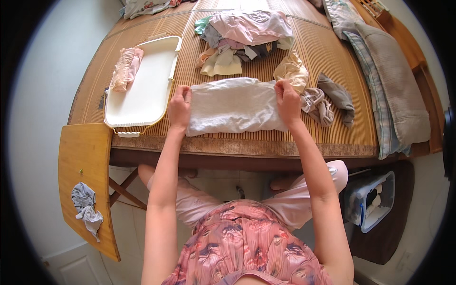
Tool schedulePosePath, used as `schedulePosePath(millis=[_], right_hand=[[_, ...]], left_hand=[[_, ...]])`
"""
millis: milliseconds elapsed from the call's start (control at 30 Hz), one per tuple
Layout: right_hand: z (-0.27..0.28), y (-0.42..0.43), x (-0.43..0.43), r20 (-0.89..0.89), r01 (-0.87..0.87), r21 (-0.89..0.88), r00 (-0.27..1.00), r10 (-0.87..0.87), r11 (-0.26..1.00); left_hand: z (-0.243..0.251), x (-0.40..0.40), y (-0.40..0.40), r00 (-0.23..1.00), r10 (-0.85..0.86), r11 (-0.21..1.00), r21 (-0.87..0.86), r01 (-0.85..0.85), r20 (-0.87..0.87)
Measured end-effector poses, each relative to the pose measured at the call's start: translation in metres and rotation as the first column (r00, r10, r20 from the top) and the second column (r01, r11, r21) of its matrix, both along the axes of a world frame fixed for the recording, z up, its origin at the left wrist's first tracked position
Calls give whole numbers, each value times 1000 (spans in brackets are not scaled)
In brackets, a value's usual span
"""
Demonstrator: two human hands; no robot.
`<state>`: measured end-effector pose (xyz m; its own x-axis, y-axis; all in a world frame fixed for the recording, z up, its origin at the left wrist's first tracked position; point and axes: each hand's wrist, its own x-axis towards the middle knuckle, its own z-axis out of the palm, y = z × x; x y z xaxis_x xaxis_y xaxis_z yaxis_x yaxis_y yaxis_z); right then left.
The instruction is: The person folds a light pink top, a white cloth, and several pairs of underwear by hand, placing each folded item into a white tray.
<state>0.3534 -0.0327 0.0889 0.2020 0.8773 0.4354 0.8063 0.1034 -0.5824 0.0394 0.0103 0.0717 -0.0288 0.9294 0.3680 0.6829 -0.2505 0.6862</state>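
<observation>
A light grey-white cloth garment [235, 107], folded to a wide rectangle, lies at the near edge of the mat-covered bed. My left hand [181, 107] pinches its upper left corner, and my right hand [286, 103] pinches the upper right one. Beyond it is a heap of mixed clothes [249, 32], pink on top. A crumpled beige cloth [292, 71] lies just behind my right hand, with a twisted taupe garment [317, 107] and a grey-brown piece [338, 98] to its right. On the left, a rolled pink garment [126, 69] rests in a white tray [146, 85].
A wooden folding table [83, 153] with a crumpled grey cloth [87, 208] stands at the left. Pillows [395, 85] line the bed's right side. A clear plastic bin [377, 206] holding items is at the lower right. More clothes [146, 7] lie at the far left.
</observation>
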Motion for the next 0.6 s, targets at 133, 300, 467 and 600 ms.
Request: schedulePosePath(millis=[133,300,467,600], right_hand=[[-25,-5,3,281,-74,39,958,60,996],[-34,-34,-18,292,-289,-69,909,296,955],[-42,-55,-13,349,-290,-220,868,353,931],[-27,-92,-17,307,-324,-230,871,385,917]], left_hand=[[-27,19,-11,950,-42,997,43,58,-310],[-19,74,-54,821,-320,944,-86,319,-473],[-19,55,-64,699,-499,866,-295,403,-512],[-7,20,-79,651,-626,779,-307,547,-428]])
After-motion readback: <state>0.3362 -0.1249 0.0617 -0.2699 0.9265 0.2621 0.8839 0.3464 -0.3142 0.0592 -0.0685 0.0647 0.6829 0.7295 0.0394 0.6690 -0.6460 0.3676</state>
